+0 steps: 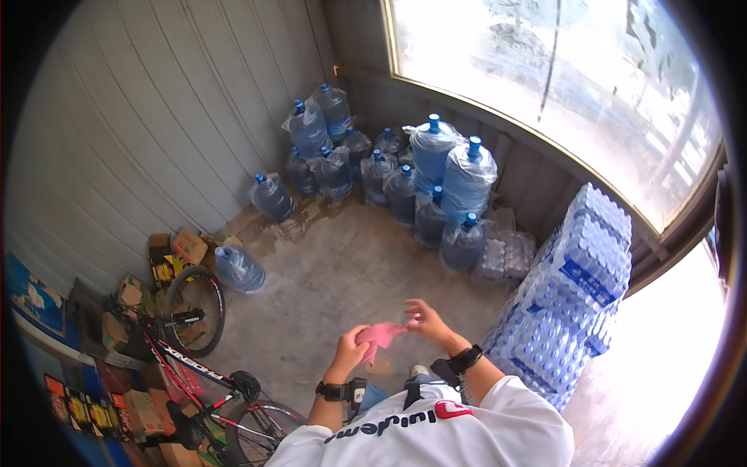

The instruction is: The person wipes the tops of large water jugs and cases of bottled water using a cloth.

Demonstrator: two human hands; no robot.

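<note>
A pink cloth [380, 335] is stretched between my two hands, in front of my body and above the concrete floor. My left hand [352, 345] grips its left end, with part of the cloth hanging down beside the fingers. My right hand [427, 320] pinches the narrow right end between thumb and finger, its other fingers spread. Both wrists wear black straps, the left one with a small device [357, 390]. What kind of cloth it is cannot be told.
Large blue water jugs [402, 195] in plastic wrap stand along the far walls; one jug [239, 268] stands apart at left. A bicycle [192, 370] and cardboard boxes [143, 411] are at lower left. Shrink-wrapped bottle packs [560, 315] are stacked at right beside a bright opening [659, 350].
</note>
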